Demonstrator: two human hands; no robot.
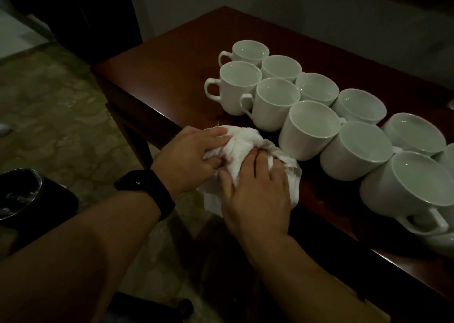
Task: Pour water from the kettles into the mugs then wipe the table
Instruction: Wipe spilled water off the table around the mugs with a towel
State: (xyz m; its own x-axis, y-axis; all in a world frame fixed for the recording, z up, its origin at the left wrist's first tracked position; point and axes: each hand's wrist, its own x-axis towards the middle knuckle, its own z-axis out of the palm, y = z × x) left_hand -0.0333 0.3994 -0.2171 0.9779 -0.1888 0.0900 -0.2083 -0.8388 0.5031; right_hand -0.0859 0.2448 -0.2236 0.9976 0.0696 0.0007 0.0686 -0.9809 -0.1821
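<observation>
My right hand (pixel 258 195) lies palm-down on the white cloth (pixel 245 141), fingers nearly straight and their tips sunk in its folds. My left hand (pixel 194 153) has a pinching grip on the bunched end, fingers over and thumb under. The cloth is soft, light and limp (probably damp) and partly hangs off the table's (pixel 159 77) near edge, so I'd wad it before pushing; the mugs (pixel 307 126) just beyond look easy to knock.
</observation>
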